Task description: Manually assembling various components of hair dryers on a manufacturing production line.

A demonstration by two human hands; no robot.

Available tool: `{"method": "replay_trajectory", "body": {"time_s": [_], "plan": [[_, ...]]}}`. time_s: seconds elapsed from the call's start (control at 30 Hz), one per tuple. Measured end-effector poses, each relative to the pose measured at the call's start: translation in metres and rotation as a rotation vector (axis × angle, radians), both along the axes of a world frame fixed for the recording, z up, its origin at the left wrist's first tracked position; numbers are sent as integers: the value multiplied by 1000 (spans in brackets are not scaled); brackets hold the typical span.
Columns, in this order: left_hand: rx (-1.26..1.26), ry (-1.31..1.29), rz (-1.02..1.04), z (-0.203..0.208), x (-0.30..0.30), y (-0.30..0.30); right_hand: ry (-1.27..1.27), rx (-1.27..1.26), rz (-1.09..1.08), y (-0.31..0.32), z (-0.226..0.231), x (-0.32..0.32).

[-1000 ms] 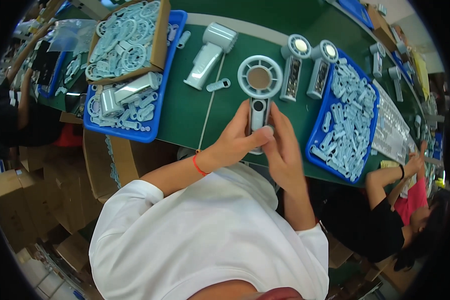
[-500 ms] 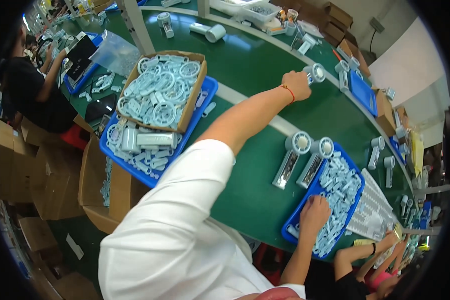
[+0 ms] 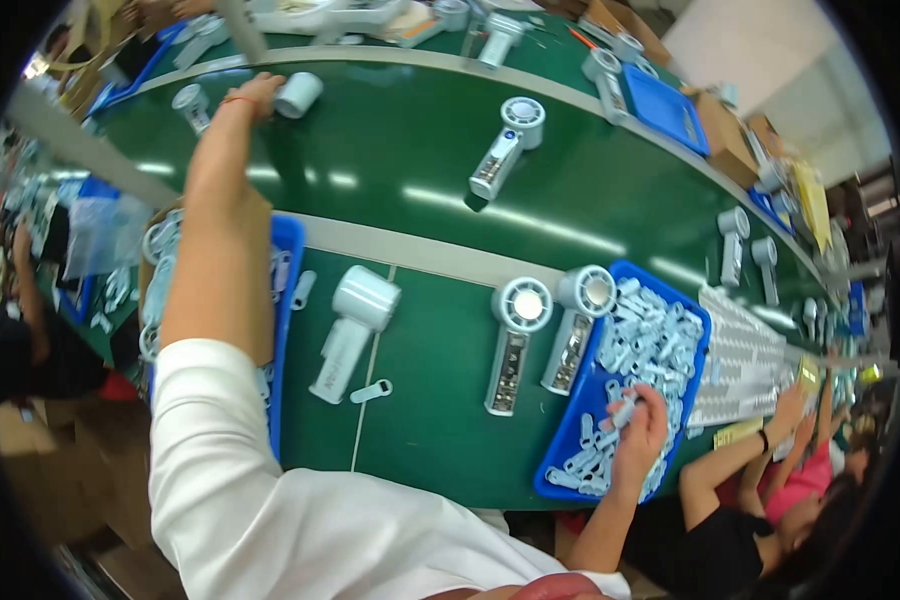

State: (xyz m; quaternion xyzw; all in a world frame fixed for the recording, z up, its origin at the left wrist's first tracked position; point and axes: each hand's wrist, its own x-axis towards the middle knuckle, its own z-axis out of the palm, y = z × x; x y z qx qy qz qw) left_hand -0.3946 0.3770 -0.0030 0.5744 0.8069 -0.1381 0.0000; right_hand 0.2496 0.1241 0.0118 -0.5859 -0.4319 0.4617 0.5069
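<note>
White fan head point(image 3: 298, 94) lies far out across the belt point(image 3: 410, 150), just right of the left hand point(image 3: 255, 92), fingers touching it (clamped? cannot tell). Right hand point(image 3: 638, 432) dips into the blue tray point(image 3: 560, 478), closed on small parts point(image 3: 620, 410).

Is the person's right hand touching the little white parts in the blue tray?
Touching: the head view shows the right hand with its fingers down among the white parts in the blue tray.

green workbench point(image 3: 410, 180), cardboard boxes point(image 3: 30, 450), pale wall point(image 3: 740, 40)
</note>
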Motion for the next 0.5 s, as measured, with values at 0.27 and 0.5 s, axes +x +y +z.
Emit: {"method": "replay_trajectory", "body": {"time_s": [0.27,0.5], "plan": [[165,-242,-303,23,9,-20,145,122,293,-21,23,-34],[429,-1630,-203,79,19,-59,116,86,596,-49,13,-63]]}}
